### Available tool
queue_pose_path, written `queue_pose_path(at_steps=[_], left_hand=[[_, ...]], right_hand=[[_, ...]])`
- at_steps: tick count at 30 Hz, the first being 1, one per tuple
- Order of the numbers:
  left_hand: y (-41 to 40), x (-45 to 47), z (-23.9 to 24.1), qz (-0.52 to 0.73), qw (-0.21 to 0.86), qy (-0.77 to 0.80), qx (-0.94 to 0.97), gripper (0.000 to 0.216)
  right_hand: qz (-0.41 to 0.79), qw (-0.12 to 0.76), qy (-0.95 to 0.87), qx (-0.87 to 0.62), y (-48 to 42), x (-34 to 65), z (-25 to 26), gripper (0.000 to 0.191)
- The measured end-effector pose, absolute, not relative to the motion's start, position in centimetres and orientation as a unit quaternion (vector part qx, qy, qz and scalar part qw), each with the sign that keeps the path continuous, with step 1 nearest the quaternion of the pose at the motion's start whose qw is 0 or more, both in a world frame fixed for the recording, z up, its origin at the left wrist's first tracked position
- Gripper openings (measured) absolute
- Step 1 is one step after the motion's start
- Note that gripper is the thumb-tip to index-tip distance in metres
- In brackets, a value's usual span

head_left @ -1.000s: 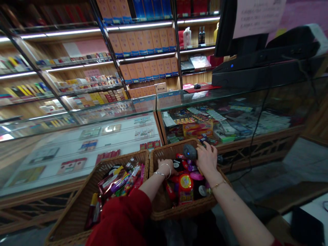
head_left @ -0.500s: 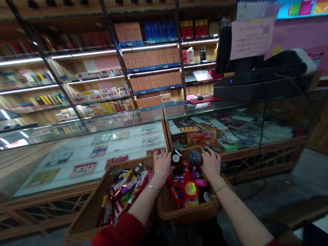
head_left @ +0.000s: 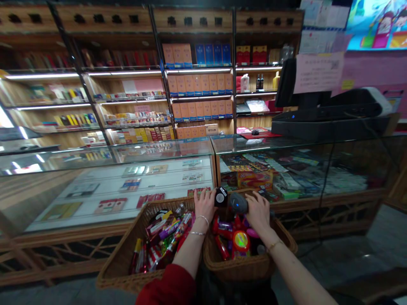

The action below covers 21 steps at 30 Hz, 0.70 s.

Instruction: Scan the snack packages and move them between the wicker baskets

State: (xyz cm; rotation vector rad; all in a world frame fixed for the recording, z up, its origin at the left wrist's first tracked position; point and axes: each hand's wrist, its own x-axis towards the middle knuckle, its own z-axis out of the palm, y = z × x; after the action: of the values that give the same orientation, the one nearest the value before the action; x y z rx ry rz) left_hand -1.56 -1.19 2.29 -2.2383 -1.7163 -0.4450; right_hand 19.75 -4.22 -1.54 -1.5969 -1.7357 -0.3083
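Note:
My left hand (head_left: 205, 206) is closed on a small black round container (head_left: 221, 197) with a white label facing me. In my right hand (head_left: 258, 212) is a dark grey barcode scanner (head_left: 238, 203) with a small blue light, its head close beside the container. Both hands are above the far part of a wicker basket (head_left: 237, 264) holding red and purple sweets packs, among them a red one with a round yellow-green label (head_left: 241, 240). A second wicker basket (head_left: 127, 277) on the left, partly behind my left arm, contains mixed colourful tubes and wrapped sweets (head_left: 165, 239).
Glass display counters (head_left: 178, 180) run right behind the baskets. On the right counter stand a monitor (head_left: 286, 82) with paper on it and a black base (head_left: 295, 127); a cable (head_left: 326, 182) hangs down in front. Stocked shelves (head_left: 200, 99) line the back wall.
The camera view has tilted up and levelled, showing more of the upper shelves. The scanner has come nearer to the black container, which stays in my left hand.

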Motion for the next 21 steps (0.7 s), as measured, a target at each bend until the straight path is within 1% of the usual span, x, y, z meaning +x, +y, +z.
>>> queue_pose_path(at_steps=[5,13,21], left_hand=[[-1.0,-1.7,1.8,-0.164,0.150,-0.582,-0.782,0.067],[0.1,-2.1,0.3,-0.228,0.207,-0.549,-0.777,0.063],[0.4,-2.2,-0.1,-0.225,0.210,-0.550,-0.777,0.064]], right_hand=[[-0.109,0.377,-0.683,-0.616,-4.5,18.8,-2.1,0.032],[-0.094,0.380,-0.673,-0.628,-4.3,19.2,-2.6,0.031],[-0.102,0.384,-0.678,-0.619,-4.1,19.4,-2.9,0.030]])
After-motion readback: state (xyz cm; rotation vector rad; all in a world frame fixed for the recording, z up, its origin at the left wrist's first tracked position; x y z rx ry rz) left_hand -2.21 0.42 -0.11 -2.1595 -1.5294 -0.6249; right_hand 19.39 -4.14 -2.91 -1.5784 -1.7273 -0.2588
